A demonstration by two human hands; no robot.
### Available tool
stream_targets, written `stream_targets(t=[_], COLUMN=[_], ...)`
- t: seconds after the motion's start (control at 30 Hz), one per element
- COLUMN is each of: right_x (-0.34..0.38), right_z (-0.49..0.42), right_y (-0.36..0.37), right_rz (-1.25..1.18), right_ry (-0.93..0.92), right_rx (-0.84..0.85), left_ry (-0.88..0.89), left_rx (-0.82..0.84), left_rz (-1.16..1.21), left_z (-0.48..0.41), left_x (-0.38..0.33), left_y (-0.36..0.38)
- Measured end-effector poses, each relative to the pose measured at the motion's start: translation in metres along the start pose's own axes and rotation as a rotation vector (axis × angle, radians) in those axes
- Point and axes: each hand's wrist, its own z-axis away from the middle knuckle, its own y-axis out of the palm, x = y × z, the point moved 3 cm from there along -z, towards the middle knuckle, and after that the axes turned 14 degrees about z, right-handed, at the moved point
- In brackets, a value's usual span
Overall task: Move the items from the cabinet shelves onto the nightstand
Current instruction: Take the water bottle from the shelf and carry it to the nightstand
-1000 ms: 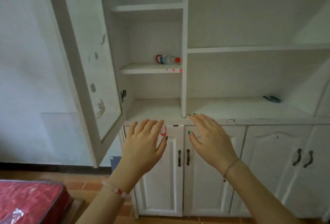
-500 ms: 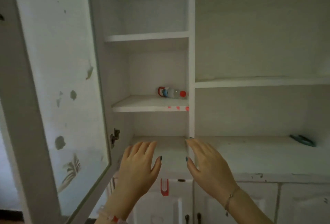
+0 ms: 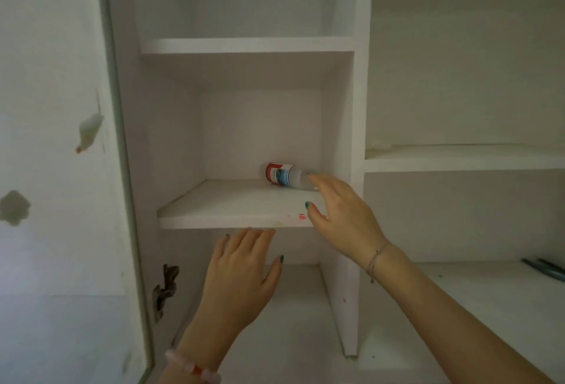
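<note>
One bottle point(image 3: 286, 176) lies on the shelf point(image 3: 232, 211), two hands point(image 3: 241, 273) point(image 3: 344, 215) close by.

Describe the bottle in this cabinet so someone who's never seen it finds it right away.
Look in the narrow left column of the white cabinet, beside the open door. On its middle shelf, at the back right corner, a clear bottle lies on its side. It is the only item there, with a red and blue label.
</note>
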Motion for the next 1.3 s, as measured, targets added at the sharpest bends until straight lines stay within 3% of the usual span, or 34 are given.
stream_targets(t=[0.2, 0.43, 0.73, 0.9, 1.3], right_x=[-0.006, -0.020, -0.049, -0.055, -0.055], right_z=[-0.066, -0.155, -0.183, -0.188, -0.190], right_y=[0.046, 0.097, 0.153, 0.169, 0.175], right_rz=[-0.037, 0.174, 0.279, 0.299, 0.412], right_ry=[0.038, 0.141, 0.296, 0.320, 0.258], right_rx=[0.093, 0.332, 0.622, 0.653, 0.529], left_ry=[0.002, 0.002, 0.031, 0.042, -0.002], left_rx=[0.023, -0.020, -0.067, -0.089, -0.069], left_rz=[-0.018, -0.011, 0.016, 0.025, 0.021], left_z=[0.004, 0.000, 0.001, 0.003, 0.008], left_x=[0.017, 0.032, 0.059, 0.067, 0.080], left_y=[0.008, 0.010, 0.021, 0.027, 0.030])
